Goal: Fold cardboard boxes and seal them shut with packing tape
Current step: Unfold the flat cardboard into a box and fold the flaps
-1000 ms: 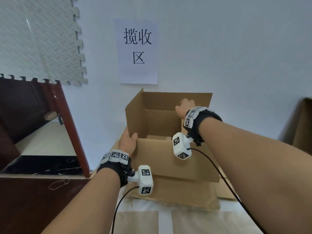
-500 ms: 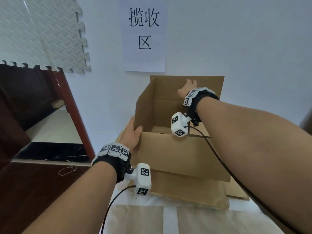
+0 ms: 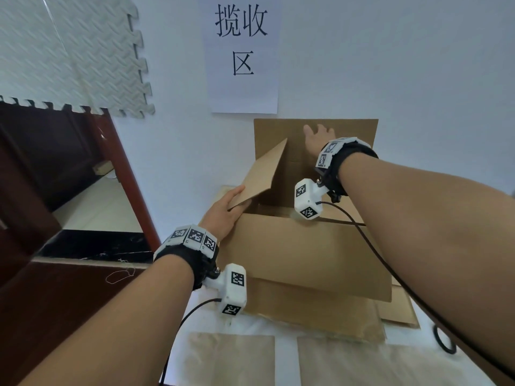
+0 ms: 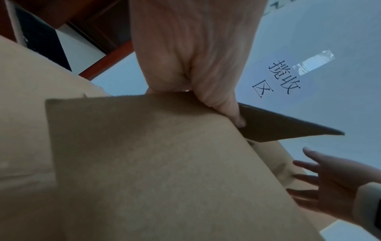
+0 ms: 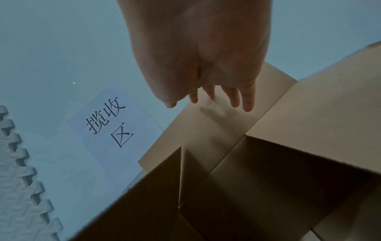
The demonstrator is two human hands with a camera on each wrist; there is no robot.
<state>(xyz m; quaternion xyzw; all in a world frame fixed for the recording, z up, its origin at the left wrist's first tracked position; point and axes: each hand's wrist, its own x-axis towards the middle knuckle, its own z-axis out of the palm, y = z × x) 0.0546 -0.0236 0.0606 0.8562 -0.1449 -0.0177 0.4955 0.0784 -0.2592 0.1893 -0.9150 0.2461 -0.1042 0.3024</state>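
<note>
Left fingers (image 4: 237,114) on box flap (image 4: 288,128)

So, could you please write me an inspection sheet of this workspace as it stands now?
Surface: white table, partly covered by flat cardboard sheets.
Job's things: open cardboard box; side flap tilted inward, rear flap upright. No tape seen.
Clutter: two brown paper sheets at the near edge.
Grippers: left hand grips the side flap; right hand open, fingers spread at the rear flap.
Cables: black cable from each wrist camera.
Surroundings: wall sign, foam mat, dark wooden furniture.
</note>
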